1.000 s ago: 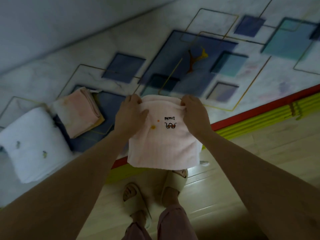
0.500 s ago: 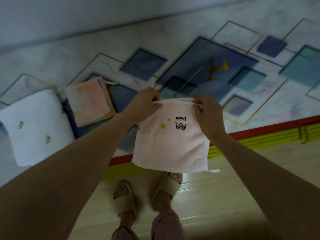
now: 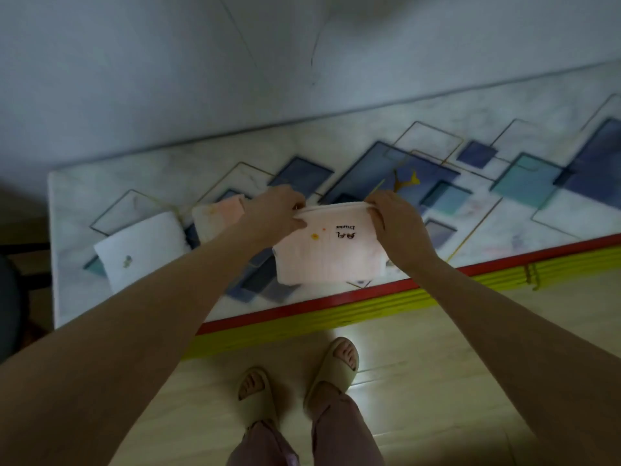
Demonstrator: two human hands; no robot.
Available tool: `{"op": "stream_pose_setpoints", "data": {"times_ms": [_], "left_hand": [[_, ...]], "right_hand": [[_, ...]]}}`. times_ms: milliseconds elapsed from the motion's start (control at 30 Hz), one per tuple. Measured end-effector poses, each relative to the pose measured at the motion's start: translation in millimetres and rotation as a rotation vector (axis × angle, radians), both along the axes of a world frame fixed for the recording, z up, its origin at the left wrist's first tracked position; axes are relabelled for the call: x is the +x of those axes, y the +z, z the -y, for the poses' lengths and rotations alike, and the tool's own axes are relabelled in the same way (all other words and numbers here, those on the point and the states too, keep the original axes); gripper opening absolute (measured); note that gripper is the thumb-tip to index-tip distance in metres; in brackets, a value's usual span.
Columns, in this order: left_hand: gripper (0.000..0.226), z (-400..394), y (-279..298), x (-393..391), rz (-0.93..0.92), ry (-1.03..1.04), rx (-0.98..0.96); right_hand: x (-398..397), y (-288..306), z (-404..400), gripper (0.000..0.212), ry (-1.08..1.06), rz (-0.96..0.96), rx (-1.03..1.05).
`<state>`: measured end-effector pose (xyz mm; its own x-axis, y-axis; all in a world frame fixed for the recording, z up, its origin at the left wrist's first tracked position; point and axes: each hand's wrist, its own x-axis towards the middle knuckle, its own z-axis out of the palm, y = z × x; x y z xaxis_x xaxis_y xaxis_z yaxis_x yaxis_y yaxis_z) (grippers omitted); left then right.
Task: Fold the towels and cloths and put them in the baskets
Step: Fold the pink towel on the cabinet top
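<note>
A folded pale pink towel [image 3: 327,253] with small embroidered marks hangs over the table. My left hand [image 3: 275,211] pinches its top left corner and my right hand [image 3: 398,223] pinches its top right corner. Its lower edge is down over the tabletop near the front edge. A folded peach cloth [image 3: 218,218] lies on the table behind my left arm, partly hidden. A folded white towel [image 3: 141,250] with small green marks lies to its left. No basket is in view.
The table [image 3: 504,237] has a marbled top with blue and teal squares, a red front edge and a yellow side. A grey wall stands behind it. My feet in slippers [image 3: 336,368] stand on pale wooden floor. A dark object [image 3: 10,297] is at the left edge.
Both hands have carried the pink towel forward from past the table's front edge to over the tabletop. The view has tilted up, showing more wall and floor.
</note>
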<state>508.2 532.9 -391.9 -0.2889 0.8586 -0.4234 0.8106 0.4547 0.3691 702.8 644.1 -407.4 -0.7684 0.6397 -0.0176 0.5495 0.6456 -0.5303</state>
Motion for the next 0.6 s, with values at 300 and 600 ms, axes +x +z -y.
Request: {"op": "stream_pose_setpoints", "data": {"times_ms": [300,600], "left_hand": [[0.016,56.4,90.8,6.4,0.221,-0.098,-0.292],[0.029,77.8,63.5,4.2,0.291,-0.044,-0.261]], "right_hand": [[-1.5,98.7,31.2,0.011,0.188,0.484,-0.569],[-9.3,88.0,38.4,0.006,0.060,0.471,-0.568]]}}
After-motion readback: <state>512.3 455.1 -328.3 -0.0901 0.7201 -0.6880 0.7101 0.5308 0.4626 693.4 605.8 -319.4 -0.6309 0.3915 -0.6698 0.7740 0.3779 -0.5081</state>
